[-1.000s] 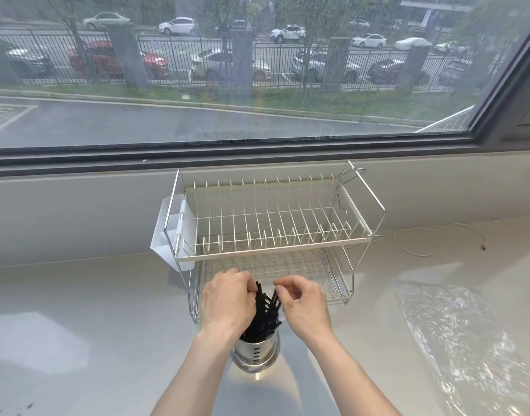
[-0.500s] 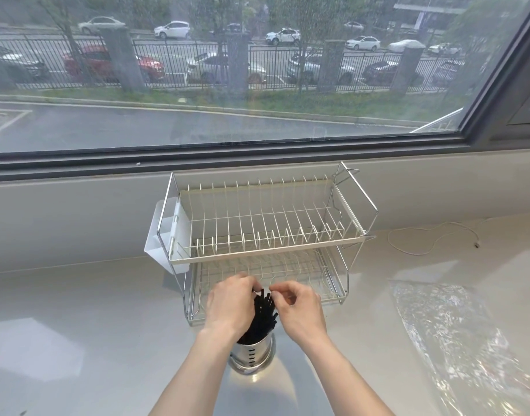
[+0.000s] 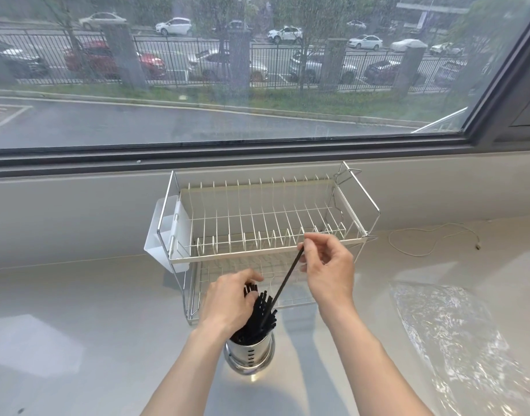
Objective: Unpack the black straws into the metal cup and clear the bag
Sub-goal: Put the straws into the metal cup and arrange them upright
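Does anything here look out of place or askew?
One black straw sticks up at a slant, far above the bunch in the metal cup, pinched at its top by the right hand. The empty clear bag lies crumpled on the counter, right.

Black straws (image 3: pixel 257 316) bunch upright in metal cup (image 3: pixel 249 354); clear bag (image 3: pixel 455 334) lies flat.

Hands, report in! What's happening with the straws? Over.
Right hand pinching one black straw. Left hand steadying bundle in metal cup. Empty bag lying right.
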{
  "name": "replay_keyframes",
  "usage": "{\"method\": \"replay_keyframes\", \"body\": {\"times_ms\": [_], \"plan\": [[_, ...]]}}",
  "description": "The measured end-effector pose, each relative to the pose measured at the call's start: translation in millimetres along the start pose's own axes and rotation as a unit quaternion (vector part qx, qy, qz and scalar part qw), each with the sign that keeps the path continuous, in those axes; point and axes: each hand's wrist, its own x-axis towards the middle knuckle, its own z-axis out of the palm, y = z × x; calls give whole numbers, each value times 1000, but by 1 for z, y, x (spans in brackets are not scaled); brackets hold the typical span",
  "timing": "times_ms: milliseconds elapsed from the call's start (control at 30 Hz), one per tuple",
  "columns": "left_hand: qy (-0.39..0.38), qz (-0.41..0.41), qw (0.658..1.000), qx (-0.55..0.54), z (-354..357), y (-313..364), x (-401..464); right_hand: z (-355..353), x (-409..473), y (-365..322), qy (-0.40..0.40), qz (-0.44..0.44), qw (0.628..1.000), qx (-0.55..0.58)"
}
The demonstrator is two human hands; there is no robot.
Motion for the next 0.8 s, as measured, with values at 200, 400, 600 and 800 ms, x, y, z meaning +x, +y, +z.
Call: {"method": "replay_keyframes", "body": {"times_ms": [200, 400, 600, 800], "plan": [[42, -19, 999, -8, 2, 4, 1, -14, 1, 6, 51, 20, 999, 1], [51, -23, 998, -22, 0, -6, 3, -5, -22, 26, -55, 47, 993, -90], [75, -33, 996, -32, -8, -17, 2, 1, -46, 41, -231, 103, 954, -163], [60, -59, 991, -103, -8, -31, -1, -1, -54, 46, -225, 147, 947, -177]]}}
